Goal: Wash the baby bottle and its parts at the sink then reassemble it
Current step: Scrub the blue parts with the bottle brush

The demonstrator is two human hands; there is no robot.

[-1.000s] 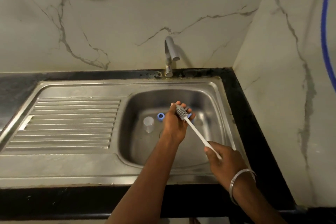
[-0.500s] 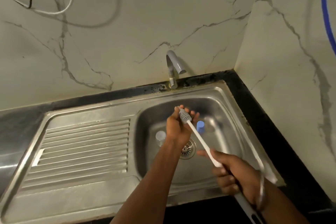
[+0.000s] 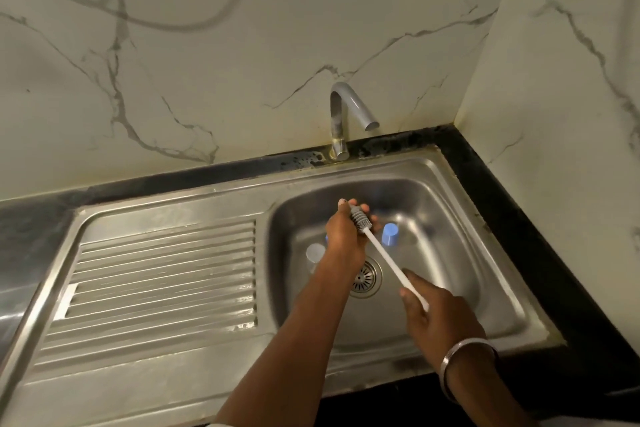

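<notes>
Centre frame: left hand curled round a hidden small part; lower right: right hand grips brush; clear piece, blue cap in sink; risk: hard scrubbing knocks the wet part toward the drain.

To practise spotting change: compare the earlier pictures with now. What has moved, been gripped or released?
Nothing visibly changed hold: the right hand still grips the brush handle, its head still inside the curled left hand. Blue cap and clear part stay in the sink. Only the view shifted.
</notes>
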